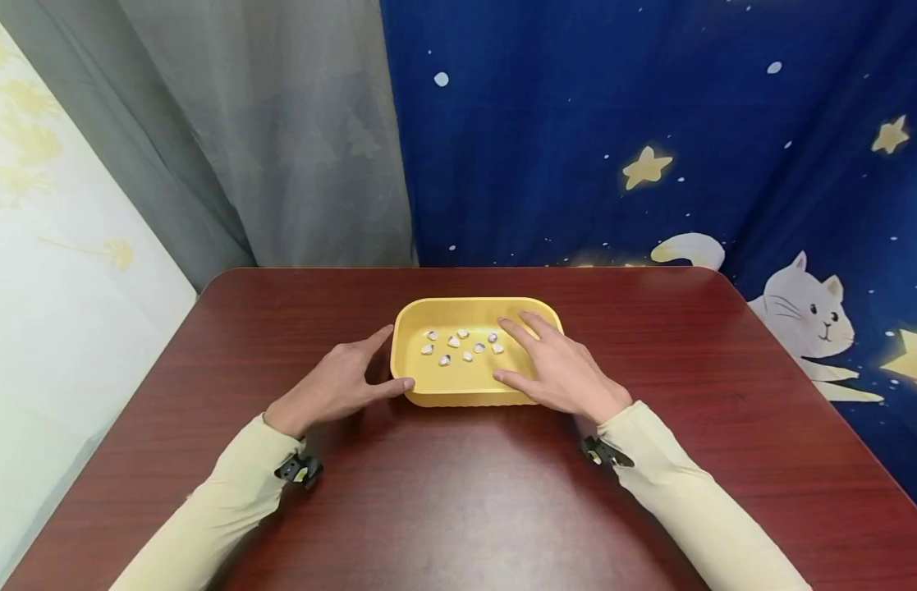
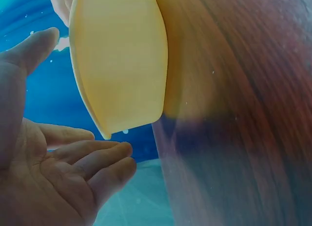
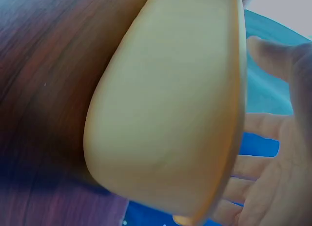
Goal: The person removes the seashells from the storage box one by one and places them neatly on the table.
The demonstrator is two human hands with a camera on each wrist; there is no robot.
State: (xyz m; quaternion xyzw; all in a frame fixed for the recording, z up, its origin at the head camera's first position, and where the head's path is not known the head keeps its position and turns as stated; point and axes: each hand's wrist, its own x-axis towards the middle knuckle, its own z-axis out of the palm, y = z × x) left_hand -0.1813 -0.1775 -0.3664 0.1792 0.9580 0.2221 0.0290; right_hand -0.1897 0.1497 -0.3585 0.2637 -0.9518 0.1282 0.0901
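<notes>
Pieces (image 1: 454, 342), small and white, lie in a yellow tub (image 1: 469, 399) on the table (image 1: 458, 492), the left hand (image 1: 338, 382) wide by its left end and the right hand (image 1: 560, 369) wide over its right side, so a bump might tip it and spill them.

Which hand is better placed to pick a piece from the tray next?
Likely the right hand: it extends over the yellow tray, near the white pieces, while the left hand is mostly outside it.
</notes>
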